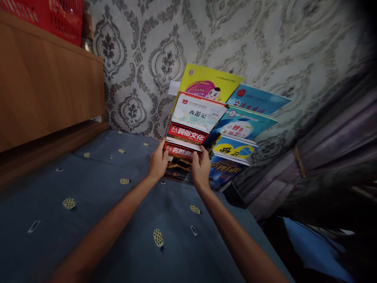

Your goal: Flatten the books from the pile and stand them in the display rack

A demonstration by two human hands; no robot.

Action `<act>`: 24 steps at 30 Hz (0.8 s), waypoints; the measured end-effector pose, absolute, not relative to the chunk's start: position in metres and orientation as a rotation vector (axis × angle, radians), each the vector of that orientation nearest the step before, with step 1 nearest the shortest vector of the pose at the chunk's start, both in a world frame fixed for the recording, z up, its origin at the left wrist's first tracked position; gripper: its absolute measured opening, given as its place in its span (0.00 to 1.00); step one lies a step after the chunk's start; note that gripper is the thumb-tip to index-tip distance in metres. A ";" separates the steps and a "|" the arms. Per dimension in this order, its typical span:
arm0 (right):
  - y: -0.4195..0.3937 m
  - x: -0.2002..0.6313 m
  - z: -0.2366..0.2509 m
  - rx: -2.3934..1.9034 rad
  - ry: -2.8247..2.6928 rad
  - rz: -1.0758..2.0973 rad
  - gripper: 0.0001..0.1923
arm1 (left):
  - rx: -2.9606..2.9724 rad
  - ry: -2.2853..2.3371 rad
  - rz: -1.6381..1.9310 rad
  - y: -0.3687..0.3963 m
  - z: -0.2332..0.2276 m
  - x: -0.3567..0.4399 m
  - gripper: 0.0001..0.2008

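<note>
Two rows of children's books lean against the patterned wall at the far end of a blue bedsheet (97,196). My left hand (158,162) and my right hand (201,168) each grip a side of the front red-and-dark book (180,159) of the left row. Behind it stand a red-titled book (187,134), a pale book (198,114) and a yellow book (207,84). The right row has a dark blue book (225,169), a yellow-and-blue book (235,148) and two light blue books (244,125) behind.
A wooden headboard or cabinet (44,82) rises on the left, with a red crate (53,15) on top. Grey-purple curtains (324,149) hang on the right. A dark gap and a blue object (312,247) lie beyond the bed's right edge.
</note>
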State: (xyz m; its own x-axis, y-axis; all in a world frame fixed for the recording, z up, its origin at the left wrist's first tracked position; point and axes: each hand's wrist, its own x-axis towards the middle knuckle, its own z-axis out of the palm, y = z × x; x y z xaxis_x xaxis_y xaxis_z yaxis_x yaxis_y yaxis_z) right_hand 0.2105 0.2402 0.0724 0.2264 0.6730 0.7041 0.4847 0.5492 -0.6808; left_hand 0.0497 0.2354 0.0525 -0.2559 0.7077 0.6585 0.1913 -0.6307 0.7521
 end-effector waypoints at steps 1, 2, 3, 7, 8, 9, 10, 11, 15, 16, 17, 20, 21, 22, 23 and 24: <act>0.240 0.210 0.072 -1.074 -1.411 0.169 0.29 | 1.634 1.085 1.948 0.236 0.052 0.050 0.25; 0.240 0.210 0.072 -1.073 -1.406 0.170 0.29 | 1.635 1.076 1.945 0.236 0.051 0.050 0.25; 0.240 0.210 0.072 -1.072 -1.402 0.175 0.28 | 1.633 1.066 1.937 0.236 0.050 0.049 0.25; 0.238 0.211 0.070 -1.048 -1.392 0.227 0.28 | 1.511 1.020 1.937 0.242 0.044 0.044 0.28; 0.238 0.212 0.070 -1.039 -1.383 0.249 0.29 | 1.453 1.006 1.948 0.244 0.043 0.041 0.28; 0.239 0.213 0.070 -1.031 -1.366 0.276 0.30 | 1.401 0.990 1.958 0.246 0.043 0.039 0.27; 0.240 0.214 0.070 -1.029 -1.340 0.305 0.31 | 1.363 0.971 1.966 0.248 0.042 0.036 0.26; 0.243 0.215 0.070 -1.031 -1.308 0.332 0.32 | 1.342 0.953 1.973 0.249 0.042 0.033 0.23; 0.258 0.217 0.072 -1.058 -1.208 0.414 0.28 | 1.380 0.967 1.985 0.252 0.042 0.030 0.16; 0.262 0.217 0.072 -1.059 -1.208 0.430 0.27 | 1.391 0.990 1.981 0.252 0.042 0.030 0.15; 0.266 0.217 0.072 -1.055 -1.213 0.444 0.27 | 1.396 1.011 1.975 0.252 0.042 0.031 0.15; 0.274 0.217 0.069 -1.032 -1.220 0.442 0.25 | 1.429 1.057 1.971 0.249 0.041 0.034 0.15; 0.275 0.217 0.068 -1.022 -1.220 0.431 0.25 | 1.456 1.080 1.974 0.248 0.041 0.035 0.15; 0.277 0.217 0.067 -1.013 -1.221 0.420 0.24 | 1.488 1.111 1.976 0.247 0.041 0.037 0.16; 0.278 0.217 0.067 -1.006 -1.223 0.411 0.24 | 1.517 1.148 1.978 0.246 0.041 0.038 0.17; 0.278 0.216 0.066 -1.001 -1.225 0.406 0.24 | 1.542 1.183 1.979 0.244 0.041 0.040 0.17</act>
